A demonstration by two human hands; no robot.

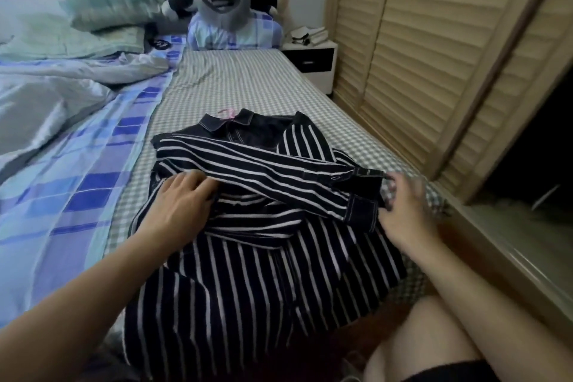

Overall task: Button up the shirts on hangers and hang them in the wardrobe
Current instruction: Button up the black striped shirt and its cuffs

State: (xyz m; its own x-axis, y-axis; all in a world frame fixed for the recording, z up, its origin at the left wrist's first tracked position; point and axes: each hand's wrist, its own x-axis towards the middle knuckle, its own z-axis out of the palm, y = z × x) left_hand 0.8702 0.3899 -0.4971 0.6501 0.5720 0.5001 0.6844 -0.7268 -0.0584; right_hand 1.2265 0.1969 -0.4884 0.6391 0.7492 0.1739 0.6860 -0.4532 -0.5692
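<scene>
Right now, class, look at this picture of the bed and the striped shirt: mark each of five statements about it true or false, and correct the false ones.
1. The striped shirt lies on the checked sheet of the bed. True.
2. The left hand rests on the shirt. True.
3. The shirt already hangs inside the wardrobe. False: it lies on the bed; the wardrobe's louvred door stands to the right.
4. A pink hanger shows at the collar. True.
5. The right hand is far from the shirt, on the pillow. False: it is at the sleeve cuff; its grip is too blurred to judge.
</scene>
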